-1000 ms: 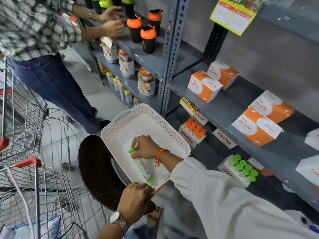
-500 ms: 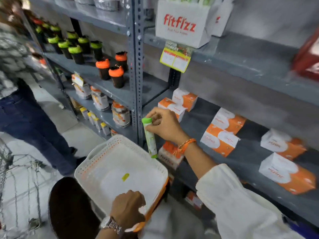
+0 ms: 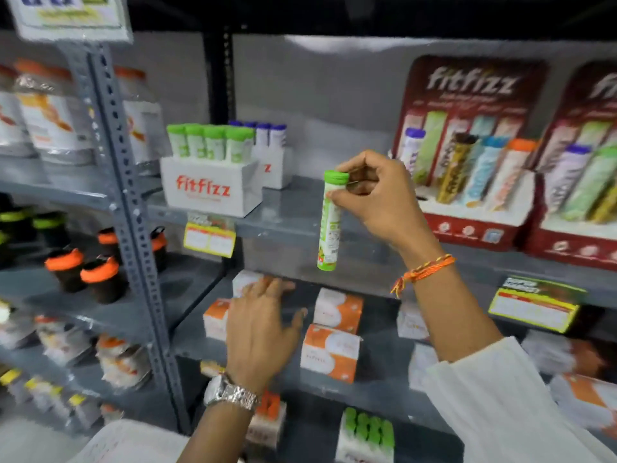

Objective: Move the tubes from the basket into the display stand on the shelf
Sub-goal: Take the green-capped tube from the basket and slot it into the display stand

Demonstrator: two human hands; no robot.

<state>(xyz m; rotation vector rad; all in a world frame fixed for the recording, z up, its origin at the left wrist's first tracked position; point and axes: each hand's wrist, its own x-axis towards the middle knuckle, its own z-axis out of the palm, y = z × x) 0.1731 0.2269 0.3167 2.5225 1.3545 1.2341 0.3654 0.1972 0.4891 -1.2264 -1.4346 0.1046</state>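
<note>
Nearest the camera, the left hand is held flat with its fingers spread and nothing in it, below and left of the tube, in front of the orange and white boxes on the lower shelf. A watch is worn on that wrist. The tube, green-capped and upright, is pinched near its cap by the fingers of the right hand, whose wrist is tied with an orange thread. Farther back and to the left of the tube, the white display stand is seen on the grey shelf, with green-capped tubes standing in it. To the right of the tube, red display boxes are set on the same shelf.
</note>
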